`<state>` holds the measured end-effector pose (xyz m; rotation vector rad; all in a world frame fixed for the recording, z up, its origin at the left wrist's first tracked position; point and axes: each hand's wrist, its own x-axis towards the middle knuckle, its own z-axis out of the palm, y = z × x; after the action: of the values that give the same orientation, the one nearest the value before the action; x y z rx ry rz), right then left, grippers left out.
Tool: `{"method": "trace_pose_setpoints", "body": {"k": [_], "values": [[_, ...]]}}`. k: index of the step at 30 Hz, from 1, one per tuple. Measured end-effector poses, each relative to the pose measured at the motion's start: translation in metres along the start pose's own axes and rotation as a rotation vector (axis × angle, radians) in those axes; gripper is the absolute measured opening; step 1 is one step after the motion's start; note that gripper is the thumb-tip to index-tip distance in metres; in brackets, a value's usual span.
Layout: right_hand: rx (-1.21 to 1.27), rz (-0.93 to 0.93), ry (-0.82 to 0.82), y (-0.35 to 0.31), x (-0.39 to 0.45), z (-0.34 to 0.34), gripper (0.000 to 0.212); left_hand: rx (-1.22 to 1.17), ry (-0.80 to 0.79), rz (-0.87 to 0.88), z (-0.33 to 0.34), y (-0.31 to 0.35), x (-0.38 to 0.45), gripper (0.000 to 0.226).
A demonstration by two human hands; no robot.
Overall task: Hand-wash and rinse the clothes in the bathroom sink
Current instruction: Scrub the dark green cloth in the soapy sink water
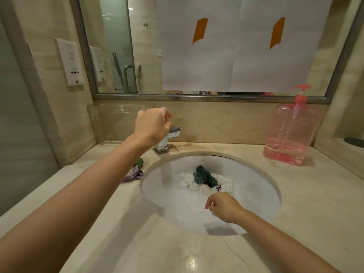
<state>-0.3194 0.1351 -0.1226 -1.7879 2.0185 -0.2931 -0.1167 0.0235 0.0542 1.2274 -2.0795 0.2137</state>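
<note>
Chrome square tap lever (174, 131) under the loosely curled, empty left hand (151, 127): lift gently, soaking white and dark-green clothes (204, 179) without splashing; right hand (222, 206) hangs loosely curled, empty.

Both forearms are bare, no sleeves in view; soap suds cling to the left hand (152, 125).

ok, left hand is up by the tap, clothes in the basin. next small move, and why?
Probably lower the left hand onto the faucet handle and turn the water on. It hovers just above the handle, no stream shows at the spout, and the white cloth and dark green cloth lie bunched in the sink. The right hand holds nothing.
</note>
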Motion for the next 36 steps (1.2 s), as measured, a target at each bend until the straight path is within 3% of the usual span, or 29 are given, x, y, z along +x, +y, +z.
{"method": "trace_pose_setpoints", "body": {"k": [17, 24, 36], "values": [[0.031, 0.008, 0.026, 0.006, 0.008, 0.002, 0.024, 0.060, -0.060, 0.010, 0.003, 0.000, -0.008, 0.012], [0.041, 0.008, 0.028, 0.009, 0.010, -0.002, 0.024, 0.020, -0.053, 0.017, 0.001, 0.001, -0.006, 0.026], [0.054, 0.021, 0.010, 0.016, 0.010, -0.001, 0.022, 0.013, -0.067, 0.027, 0.005, 0.005, -0.009, 0.014]]}}
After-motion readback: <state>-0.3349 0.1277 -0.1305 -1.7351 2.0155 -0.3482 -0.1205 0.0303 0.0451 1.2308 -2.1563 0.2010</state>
